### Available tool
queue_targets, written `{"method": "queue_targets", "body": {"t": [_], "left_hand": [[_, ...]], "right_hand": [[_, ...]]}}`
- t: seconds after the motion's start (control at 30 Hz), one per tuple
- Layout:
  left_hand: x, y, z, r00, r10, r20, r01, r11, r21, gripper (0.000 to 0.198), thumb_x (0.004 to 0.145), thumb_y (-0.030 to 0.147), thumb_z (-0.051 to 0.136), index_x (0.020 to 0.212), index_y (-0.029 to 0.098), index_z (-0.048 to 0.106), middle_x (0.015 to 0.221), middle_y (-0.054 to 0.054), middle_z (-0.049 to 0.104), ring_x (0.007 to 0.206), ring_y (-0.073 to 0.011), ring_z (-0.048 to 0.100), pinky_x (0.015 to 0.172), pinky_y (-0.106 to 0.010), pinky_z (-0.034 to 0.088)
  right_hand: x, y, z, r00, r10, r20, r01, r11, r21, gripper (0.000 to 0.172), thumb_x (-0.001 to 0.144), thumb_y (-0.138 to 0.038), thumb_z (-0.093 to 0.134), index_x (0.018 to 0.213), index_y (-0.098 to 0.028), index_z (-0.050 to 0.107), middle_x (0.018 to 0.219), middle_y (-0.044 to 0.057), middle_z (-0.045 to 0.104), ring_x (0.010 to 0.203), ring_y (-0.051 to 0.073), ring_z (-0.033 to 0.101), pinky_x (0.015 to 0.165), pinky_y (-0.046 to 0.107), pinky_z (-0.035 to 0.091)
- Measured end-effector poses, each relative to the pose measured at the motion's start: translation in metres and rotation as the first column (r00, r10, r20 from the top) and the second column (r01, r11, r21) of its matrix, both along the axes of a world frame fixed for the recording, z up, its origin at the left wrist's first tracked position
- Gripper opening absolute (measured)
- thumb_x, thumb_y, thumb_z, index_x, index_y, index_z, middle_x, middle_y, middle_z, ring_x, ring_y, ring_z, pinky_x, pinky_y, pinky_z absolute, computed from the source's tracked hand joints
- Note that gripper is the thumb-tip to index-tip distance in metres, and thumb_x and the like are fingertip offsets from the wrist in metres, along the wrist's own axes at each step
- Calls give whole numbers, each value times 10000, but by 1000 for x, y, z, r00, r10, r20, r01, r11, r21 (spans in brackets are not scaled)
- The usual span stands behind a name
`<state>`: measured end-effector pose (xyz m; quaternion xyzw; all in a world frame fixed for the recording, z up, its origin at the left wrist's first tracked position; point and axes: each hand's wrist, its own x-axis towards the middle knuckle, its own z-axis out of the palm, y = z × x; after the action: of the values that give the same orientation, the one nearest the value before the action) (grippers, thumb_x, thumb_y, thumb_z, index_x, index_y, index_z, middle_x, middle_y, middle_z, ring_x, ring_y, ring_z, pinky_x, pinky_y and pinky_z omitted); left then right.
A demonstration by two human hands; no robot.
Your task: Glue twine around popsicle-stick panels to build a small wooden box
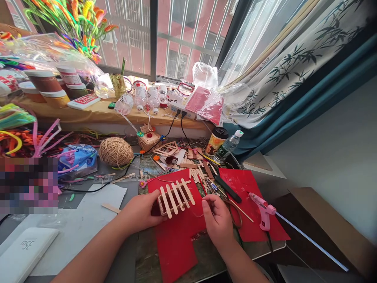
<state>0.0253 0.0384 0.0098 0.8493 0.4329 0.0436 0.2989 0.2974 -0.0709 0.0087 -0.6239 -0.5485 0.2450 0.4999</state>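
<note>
My left hand (144,212) grips the side of a small wooden craft-stick frame (160,206), thumb near its front edge. Several pale craft sticks (174,199) lie across its top, spaced apart, with another stick crossing under them. Just to the right, my right hand (218,218) is closed, its fingers curled and thumb against them. A thin strand (198,215) seems to curve between the frame and this hand; whether the fingers pinch it is too fine to tell. Red paper (176,251) lies beneath both.
A pink glue gun (265,214) with a long glue stick rests on red paper at right. Loose craft sticks (196,167), a black-handled tool (228,188), a water bottle (228,147) and a cup (216,141) stand behind. Left are a twine ball (116,152) and white paper (88,220).
</note>
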Motion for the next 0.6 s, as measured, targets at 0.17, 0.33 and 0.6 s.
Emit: {"method": "queue_targets", "body": {"t": [0.17, 0.33, 0.6], "left_hand": [[1, 1, -1, 1000, 0, -9, 0, 1000, 8, 360, 831, 488, 736, 1107, 306, 595, 1043, -2, 813, 935, -305, 768, 686, -307, 405], [1, 1, -4, 1000, 4, -8, -4, 1000, 3, 397, 828, 495, 744, 1155, 317, 607, 1058, -7, 815, 938, -298, 770, 706, -301, 431], [0, 1, -4, 1000, 4, 14, -4, 1000, -9, 409, 833, 515, 737, 1183, 343, 614, 1067, 11, 814, 937, -283, 765, 706, -294, 432]], "right_hand": [[-8, 7, -2, 994, 112, -20, -113, 980, -164, 405, 1099, -507, 502, 812, -230, 573, 674, -42, 477, 622, 156, 472, 583, 269, 385], [-11, 13, -2, 992, 126, 10, -123, 979, -162, 410, 1102, -467, 480, 771, -233, 540, 662, -47, 456, 624, 151, 449, 596, 270, 362], [-14, 13, 1, 992, 105, 74, -95, 987, -129, 376, 1084, -407, 499, 753, -233, 525, 653, -52, 428, 610, 146, 423, 598, 275, 339]]}}
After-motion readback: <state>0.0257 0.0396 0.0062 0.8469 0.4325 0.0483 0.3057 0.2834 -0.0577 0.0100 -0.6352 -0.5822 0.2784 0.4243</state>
